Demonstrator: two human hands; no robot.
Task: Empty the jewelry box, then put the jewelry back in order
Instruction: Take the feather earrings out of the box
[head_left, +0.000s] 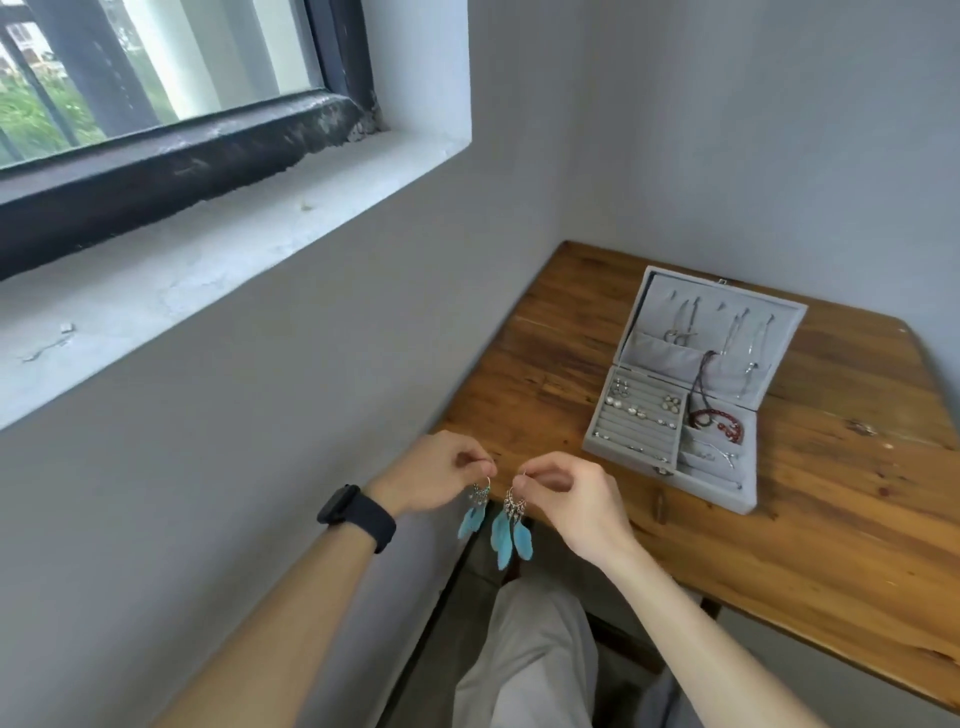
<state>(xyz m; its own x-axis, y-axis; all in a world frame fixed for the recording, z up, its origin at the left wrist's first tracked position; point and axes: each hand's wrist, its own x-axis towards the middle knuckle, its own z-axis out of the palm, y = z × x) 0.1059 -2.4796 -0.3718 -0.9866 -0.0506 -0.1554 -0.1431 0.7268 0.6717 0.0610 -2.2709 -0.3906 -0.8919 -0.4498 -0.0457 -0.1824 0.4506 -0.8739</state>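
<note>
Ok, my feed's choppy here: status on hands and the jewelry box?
Left hand pinches first feather earring, right hand pinches second feather earring. Jewelry box open on table, jewelry inside. Nothing blocking it.

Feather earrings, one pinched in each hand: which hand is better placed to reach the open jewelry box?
Likely right. The right hand pinches its feather earring nearer the jewelry box; the left hand, pinching the other earring, would have to cross past it.

Person wearing a black rectangular smartwatch (340, 505) on a wide black strap behind the left hand (434, 473), forearms showing bare, light grey cloth trousers (524, 660) covering the legs.
</note>
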